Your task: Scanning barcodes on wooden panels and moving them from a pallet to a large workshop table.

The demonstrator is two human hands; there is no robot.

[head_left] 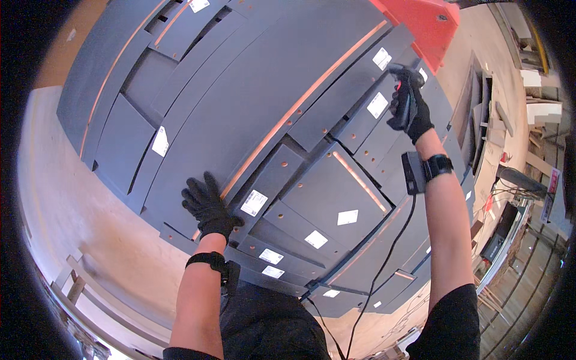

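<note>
Many grey panels (264, 90), tan floor (507, 84) beyond

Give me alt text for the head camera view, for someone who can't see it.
A person's black-gloved right hand grips a dark handheld device above layered dark grey panels bearing white labels, while the gloved left hand lies spread on them. A red object shows at the far edge.

Pale floor (51, 144) spreads below; grey panels (240, 90) (several labelled) lie stacked over it.
</note>
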